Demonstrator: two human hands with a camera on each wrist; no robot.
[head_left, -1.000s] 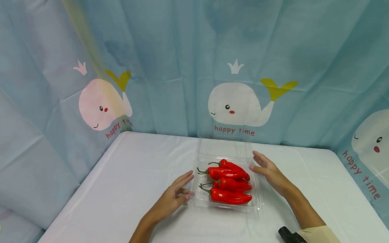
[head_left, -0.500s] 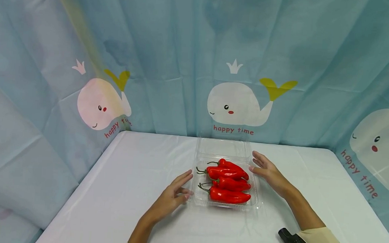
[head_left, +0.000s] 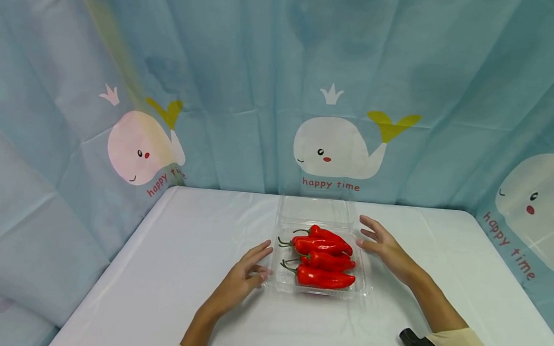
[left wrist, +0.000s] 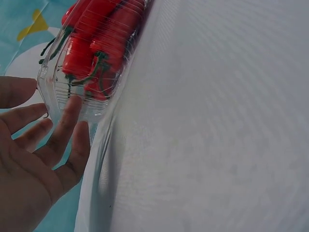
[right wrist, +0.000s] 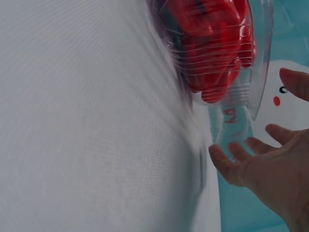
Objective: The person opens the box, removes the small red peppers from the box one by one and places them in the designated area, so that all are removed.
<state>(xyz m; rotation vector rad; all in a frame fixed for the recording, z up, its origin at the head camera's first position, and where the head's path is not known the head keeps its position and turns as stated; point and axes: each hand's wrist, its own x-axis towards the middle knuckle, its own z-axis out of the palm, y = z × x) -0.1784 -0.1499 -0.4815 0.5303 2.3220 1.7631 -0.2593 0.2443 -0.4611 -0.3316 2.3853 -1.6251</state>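
Note:
A clear plastic clamshell box (head_left: 316, 291) lies on the table with its lid (head_left: 316, 210) swung back toward the curtain. Inside it several red peppers (head_left: 325, 277) with green stems lie side by side, stems to the left. My left hand (head_left: 237, 284) is at the box's left side, fingers spread and nearly straight; in the left wrist view the fingertips (left wrist: 73, 104) are right at its ribbed wall. On the other side, my right hand (head_left: 386, 249) hovers beside the right rim with fingers loosely extended. In the right wrist view a gap shows between those fingers and the box.
A white cloth covers the table (head_left: 197, 231). Behind and to the left hangs a blue curtain (head_left: 244, 86) printed with whales, close behind the lid. Black wrist devices show at the right cuff (head_left: 419, 341) and at the bottom edge by the left wrist.
The whole scene has shifted slightly left in the head view. My right hand sits a little farther from the box's right edge; the peppers and lid stay as they were.

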